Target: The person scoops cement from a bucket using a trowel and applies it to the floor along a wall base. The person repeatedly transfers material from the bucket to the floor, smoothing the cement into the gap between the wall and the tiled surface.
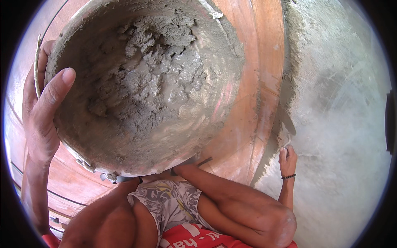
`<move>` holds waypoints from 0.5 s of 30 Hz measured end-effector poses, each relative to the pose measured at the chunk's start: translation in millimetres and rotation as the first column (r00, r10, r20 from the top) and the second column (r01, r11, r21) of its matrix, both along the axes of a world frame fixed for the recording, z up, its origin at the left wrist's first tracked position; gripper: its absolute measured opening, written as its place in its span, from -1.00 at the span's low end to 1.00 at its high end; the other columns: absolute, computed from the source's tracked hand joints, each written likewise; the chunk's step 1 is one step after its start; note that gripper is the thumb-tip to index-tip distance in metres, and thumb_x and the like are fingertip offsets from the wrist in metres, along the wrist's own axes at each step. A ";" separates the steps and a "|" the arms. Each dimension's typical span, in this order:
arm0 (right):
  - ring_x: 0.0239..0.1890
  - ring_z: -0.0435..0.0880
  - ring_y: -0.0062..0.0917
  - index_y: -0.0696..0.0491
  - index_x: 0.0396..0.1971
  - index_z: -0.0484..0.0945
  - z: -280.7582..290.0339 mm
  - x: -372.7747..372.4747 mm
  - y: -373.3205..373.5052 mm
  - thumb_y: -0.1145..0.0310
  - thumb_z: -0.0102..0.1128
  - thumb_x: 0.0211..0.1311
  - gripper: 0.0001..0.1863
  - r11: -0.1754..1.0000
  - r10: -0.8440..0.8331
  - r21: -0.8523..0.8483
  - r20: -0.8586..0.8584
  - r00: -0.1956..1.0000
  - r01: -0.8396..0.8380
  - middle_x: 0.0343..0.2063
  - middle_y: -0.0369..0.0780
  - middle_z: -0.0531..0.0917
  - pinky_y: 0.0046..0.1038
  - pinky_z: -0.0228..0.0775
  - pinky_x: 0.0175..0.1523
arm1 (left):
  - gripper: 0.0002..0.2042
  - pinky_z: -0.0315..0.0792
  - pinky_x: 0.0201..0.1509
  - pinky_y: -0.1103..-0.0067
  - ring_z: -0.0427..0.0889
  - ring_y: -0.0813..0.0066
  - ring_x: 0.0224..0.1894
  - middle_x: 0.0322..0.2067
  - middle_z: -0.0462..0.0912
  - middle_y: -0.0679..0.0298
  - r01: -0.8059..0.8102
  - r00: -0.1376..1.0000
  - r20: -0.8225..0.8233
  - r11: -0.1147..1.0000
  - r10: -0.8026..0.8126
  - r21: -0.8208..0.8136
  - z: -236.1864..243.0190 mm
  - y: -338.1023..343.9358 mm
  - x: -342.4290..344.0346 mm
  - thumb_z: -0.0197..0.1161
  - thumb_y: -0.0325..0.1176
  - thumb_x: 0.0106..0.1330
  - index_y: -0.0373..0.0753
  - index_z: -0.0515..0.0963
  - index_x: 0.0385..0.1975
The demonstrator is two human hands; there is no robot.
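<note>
The broad grey surface (343, 103), rough and cement-like, lies beyond and to the right of the right hand; whether it is wall or floor I cannot tell. Next in size is the bucket (182, 140), immediately right of the left hand and well up and to the left of the right hand, its wide mouth tilted toward the wearer. Brown boards (262, 37) run between the bucket and the grey surface, ahead of the right hand and a little to its left. Inside the bucket, lumpy grey mortar (161, 78) lies to the right of the left hand, apart from its thumb. The left hand (47, 111) grasps the near-left rim, thumb hooked inside. The trowel (287, 120) extends forward from the right hand, its long axis pointing away from the wearer, slightly leftward, alongside the grey edge and well apart from the mortar. Smallest, the right hand (288, 158) is closed around its handle.
</note>
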State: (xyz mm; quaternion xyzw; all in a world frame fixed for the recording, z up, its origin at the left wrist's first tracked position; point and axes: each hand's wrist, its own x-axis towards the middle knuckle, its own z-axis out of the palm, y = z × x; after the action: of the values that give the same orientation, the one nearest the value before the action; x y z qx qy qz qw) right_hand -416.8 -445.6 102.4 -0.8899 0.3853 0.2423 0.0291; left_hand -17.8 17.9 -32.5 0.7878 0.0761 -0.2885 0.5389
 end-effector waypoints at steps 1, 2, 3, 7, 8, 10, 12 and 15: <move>-0.69 0.33 -0.71 0.13 -0.36 0.48 -15.2 -0.1 -7.9 0.28 0.04 0.39 -0.78 0.992 0.127 0.009 -0.037 0.991 -0.126 -0.70 -0.34 0.40 -0.57 0.18 -0.61 | -0.13 0.13 0.41 0.35 0.31 0.15 0.30 0.26 0.31 -0.10 -0.002 1.000 -0.009 1.000 0.001 -0.008 1.7 -0.5 0.0 0.32 -0.07 0.18 -0.42 0.08 0.39; -0.68 0.36 -0.70 0.15 -0.35 0.48 -22.6 5.5 -10.8 0.28 0.05 0.38 -0.78 0.982 0.182 -0.043 -0.017 0.983 -0.182 -0.69 -0.33 0.42 -0.56 0.21 -0.59 | -0.13 0.13 0.41 0.35 0.31 0.15 0.30 0.26 0.31 -0.10 0.018 1.000 -0.008 0.999 -0.018 -0.026 -1.6 -4.2 2.7 0.32 -0.06 0.18 -0.41 0.08 0.39; -0.67 0.39 -0.69 0.16 -0.34 0.49 -35.7 16.4 -17.8 0.29 0.06 0.38 -0.78 0.966 0.248 -0.081 0.002 0.969 -0.247 -0.69 -0.32 0.44 -0.55 0.25 -0.57 | -0.14 0.13 0.41 0.35 0.31 0.15 0.30 0.26 0.31 -0.10 0.024 1.000 0.001 0.999 -0.024 -0.020 -2.9 -4.3 3.2 0.32 -0.06 0.18 -0.41 0.09 0.39; -0.65 0.40 -0.69 0.18 -0.33 0.49 -39.6 77.8 -18.3 0.28 0.07 0.38 -0.76 0.941 -0.327 0.165 0.214 0.920 0.296 -0.66 -0.33 0.44 -0.56 0.27 -0.54 | -0.14 0.13 0.41 0.34 0.31 0.15 0.30 0.25 0.31 -0.10 0.007 1.000 0.026 0.999 -0.008 0.047 -1.2 2.9 -0.1 0.31 -0.06 0.18 -0.41 0.09 0.39; -0.65 0.37 -0.72 0.17 -0.33 0.49 -24.2 82.0 -14.3 0.28 0.07 0.39 -0.76 0.945 -0.324 0.125 0.222 0.920 0.303 -0.64 -0.35 0.43 -0.59 0.25 -0.55 | -0.14 0.13 0.41 0.34 0.30 0.14 0.30 0.26 0.31 -0.10 0.023 1.000 0.002 1.000 -0.023 0.003 -2.1 -1.2 3.2 0.31 -0.06 0.18 -0.41 0.09 0.39; -0.66 0.36 -0.72 0.16 -0.33 0.49 -23.1 85.7 -6.3 0.28 0.05 0.40 -0.77 0.936 -0.350 0.153 0.278 0.895 0.318 -0.64 -0.35 0.43 -0.60 0.23 -0.56 | -0.13 0.13 0.41 0.34 0.30 0.14 0.31 0.26 0.30 -0.11 -0.005 1.000 -0.016 1.000 0.005 -0.001 1.4 -2.8 0.4 0.31 -0.06 0.17 -0.41 0.09 0.39; -0.67 0.34 -0.73 0.15 -0.33 0.48 -17.7 82.4 4.0 0.29 0.04 0.40 -0.77 0.937 -0.349 0.149 0.329 0.878 0.316 -0.64 -0.35 0.43 -0.62 0.21 -0.56 | -0.13 0.13 0.41 0.33 0.30 0.13 0.31 0.26 0.30 -0.12 -0.047 0.999 -0.008 0.999 0.047 -0.002 1.1 -4.6 0.4 0.31 -0.06 0.17 -0.41 0.08 0.39; -0.67 0.34 -0.74 0.14 -0.33 0.47 -10.1 76.3 18.1 0.27 0.02 0.41 -0.77 0.950 -0.311 0.110 0.369 0.876 0.291 -0.65 -0.36 0.43 -0.63 0.20 -0.57 | -0.13 0.12 0.41 0.34 0.30 0.13 0.31 0.27 0.28 -0.13 -0.025 0.999 -0.039 1.000 0.024 -0.018 1.3 -5.0 -0.9 0.31 -0.07 0.17 -0.41 0.07 0.40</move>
State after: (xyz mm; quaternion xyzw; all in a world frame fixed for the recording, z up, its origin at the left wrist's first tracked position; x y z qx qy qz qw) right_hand -340.5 -427.5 92.2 -0.8481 0.4994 0.0669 0.1637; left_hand -18.7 12.9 -31.2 0.7761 0.0936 -0.2976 0.5481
